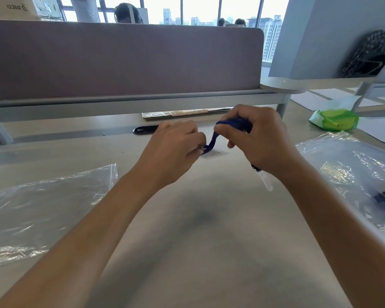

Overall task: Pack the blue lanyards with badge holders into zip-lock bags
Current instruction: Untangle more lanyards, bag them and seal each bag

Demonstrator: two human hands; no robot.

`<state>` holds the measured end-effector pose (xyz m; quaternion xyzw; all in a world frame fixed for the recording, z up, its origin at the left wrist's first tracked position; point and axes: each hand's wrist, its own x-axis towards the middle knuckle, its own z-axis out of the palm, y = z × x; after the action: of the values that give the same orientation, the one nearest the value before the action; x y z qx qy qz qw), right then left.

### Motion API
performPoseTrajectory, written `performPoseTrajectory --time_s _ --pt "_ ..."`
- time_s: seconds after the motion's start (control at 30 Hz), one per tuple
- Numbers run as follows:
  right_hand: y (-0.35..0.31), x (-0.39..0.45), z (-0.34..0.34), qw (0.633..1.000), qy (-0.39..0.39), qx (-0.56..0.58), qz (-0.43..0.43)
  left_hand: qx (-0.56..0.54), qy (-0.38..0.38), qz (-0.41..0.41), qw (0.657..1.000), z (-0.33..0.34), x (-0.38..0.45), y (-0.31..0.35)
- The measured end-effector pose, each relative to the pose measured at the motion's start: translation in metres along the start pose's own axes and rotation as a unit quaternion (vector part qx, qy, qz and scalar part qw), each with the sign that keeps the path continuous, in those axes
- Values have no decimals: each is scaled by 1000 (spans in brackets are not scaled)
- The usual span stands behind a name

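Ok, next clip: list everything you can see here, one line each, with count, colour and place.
lanyard: one, dark blue, held between both hands above the desk
badge holder: one, clear, hanging below the right wrist
zip-lock bags: a clear stack, left on the desk
filled bags: a clear pile, right on the desk, dark blue lanyards inside
desk: one, light wood
partition: one, mauve, along the desk's far edge
cardboard: flat, brown, under the partition
green packet: one, far right
patterned bag: one, black and white, upper right
people: several, beyond the partition, by the windows
left hand: pinches the lanyard's end
right hand: grips the bunched lanyard
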<state>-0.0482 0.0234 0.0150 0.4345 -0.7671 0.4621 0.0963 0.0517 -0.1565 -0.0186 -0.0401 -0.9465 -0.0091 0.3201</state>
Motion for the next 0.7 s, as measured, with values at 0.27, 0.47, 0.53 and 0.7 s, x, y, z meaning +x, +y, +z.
performPoseTrajectory --time_s 0.27,0.47,0.53,0.7 --pt "25 34 5 991 -111 56 58 -242 -50 -75 966 -18 3 -2" --pt "39 20 12 972 -141 156 107 -460 20 -198 865 -26 2 -11" --pt "40 9 18 968 -124 172 135 -490 46 -229 840 -24 2 -13" --pt "40 -16 41 976 -62 145 151 -519 93 -323 786 -14 2 -14"
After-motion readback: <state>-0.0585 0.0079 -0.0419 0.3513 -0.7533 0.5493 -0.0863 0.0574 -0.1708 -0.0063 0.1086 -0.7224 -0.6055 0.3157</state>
